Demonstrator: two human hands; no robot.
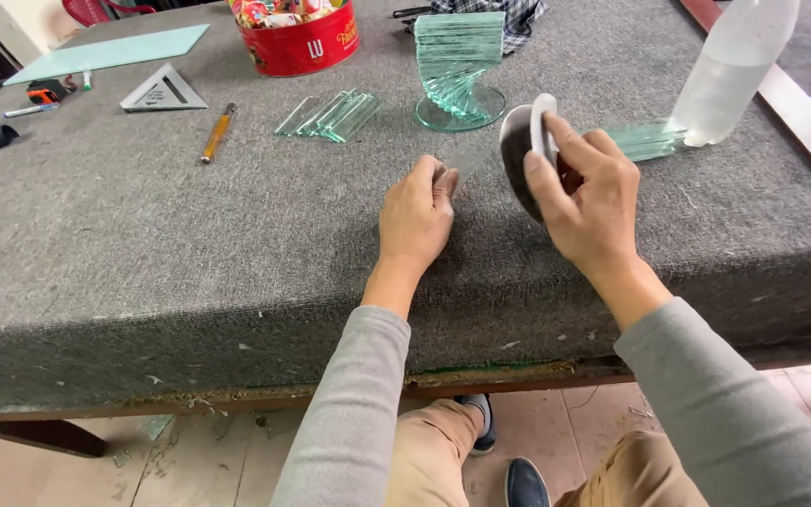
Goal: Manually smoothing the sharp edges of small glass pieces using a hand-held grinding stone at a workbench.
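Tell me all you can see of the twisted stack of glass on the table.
The glass stack is built of clear, green-edged rectangular strips, each turned a little from the one below, so it spirals upward. It stands upright on a round glass base upon the grey felt table, behind both hands. Nothing touches it; loose glass strips lie at its left.

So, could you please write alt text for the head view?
A person's right hand holds a dark oval pad over a grey felt table, while the left hand presses a clear glass strip. Behind stand a twisted glass stack, loose glass strips, a red tin and a plastic bottle.
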